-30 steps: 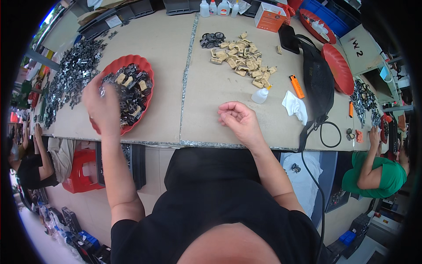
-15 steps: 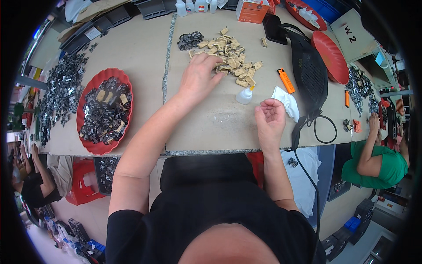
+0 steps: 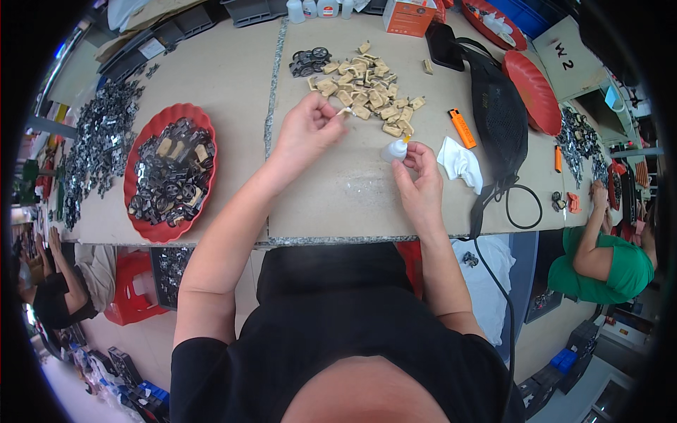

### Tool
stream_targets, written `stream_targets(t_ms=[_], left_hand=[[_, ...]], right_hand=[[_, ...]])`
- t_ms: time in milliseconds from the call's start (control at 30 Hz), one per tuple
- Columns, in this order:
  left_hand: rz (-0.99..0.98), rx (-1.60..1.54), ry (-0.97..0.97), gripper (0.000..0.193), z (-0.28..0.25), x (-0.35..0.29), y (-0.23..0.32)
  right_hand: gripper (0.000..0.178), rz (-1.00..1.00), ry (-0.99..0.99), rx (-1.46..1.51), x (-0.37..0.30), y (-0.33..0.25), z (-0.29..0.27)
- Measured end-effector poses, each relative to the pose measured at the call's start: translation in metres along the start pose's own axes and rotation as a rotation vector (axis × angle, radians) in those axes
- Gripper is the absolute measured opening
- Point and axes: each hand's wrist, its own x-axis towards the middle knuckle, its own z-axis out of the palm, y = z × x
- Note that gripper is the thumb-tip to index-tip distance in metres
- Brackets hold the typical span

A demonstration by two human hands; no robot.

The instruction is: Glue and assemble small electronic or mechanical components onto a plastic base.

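Observation:
My left hand (image 3: 308, 128) pinches a small tan plastic part (image 3: 344, 111) just in front of a pile of tan parts (image 3: 367, 94) on the table. My right hand (image 3: 420, 185) holds a small white squeeze bottle (image 3: 395, 149) with a yellow tip, its nozzle pointing up toward the pile. The two hands are a short way apart above the tabletop (image 3: 338, 204).
A red tray (image 3: 139, 218) of black and tan parts sits at left, with loose dark metal parts (image 3: 99, 148) beyond it. An orange lighter (image 3: 462, 128), a white cloth (image 3: 460, 162), a black mesh bag (image 3: 499, 113) and a red lid (image 3: 534, 90) lie at right. Other people sit at both sides.
My left hand went from the red tray to the tan pile and picked up a part. My right hand took hold of the small bottle.

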Motion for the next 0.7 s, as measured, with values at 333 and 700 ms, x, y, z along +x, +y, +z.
stream_targets(t_ms=[333,700], left_hand=[[-0.368,-0.887,-0.026,0.038,-0.028,-0.053,-0.002],[-0.459,-0.842,-0.041,0.028,-0.03,-0.072,-0.013]], right_hand=[[0.029,-0.054,-0.013,0.104,-0.001,0.001,0.001],[0.032,0.237,-0.158,0.853,-0.011,-0.024,0.009]])
